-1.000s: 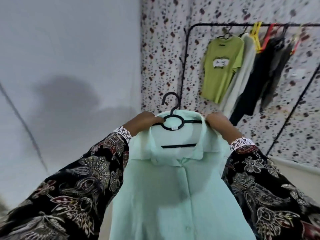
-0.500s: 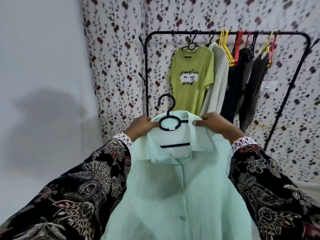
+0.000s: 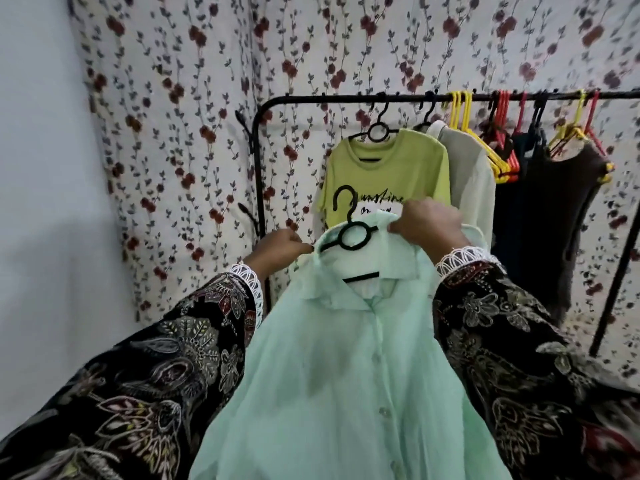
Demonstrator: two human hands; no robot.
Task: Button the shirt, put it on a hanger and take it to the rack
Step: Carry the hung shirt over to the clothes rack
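A mint green shirt (image 3: 346,368), buttoned down the front, hangs on a black hanger (image 3: 349,233) that I hold up before me. My left hand (image 3: 280,247) grips the shirt's left shoulder at the hanger's arm. My right hand (image 3: 429,223) pinches the collar at the right shoulder. The hanger's hook points up, free of the rail. The black clothes rack (image 3: 346,98) stands just behind, its rail above my hands.
On the rack hang a lime green T-shirt (image 3: 384,168), a pale shirt (image 3: 467,181), dark garments (image 3: 540,220) and several yellow and red hangers (image 3: 485,140). A floral curtain (image 3: 194,98) covers the wall. The rail's left end beside the T-shirt is bare.
The view has swung toward the rack, which is now closer and larger. The shirt on its hanger has tilted, and my right hand has risen to the collar.
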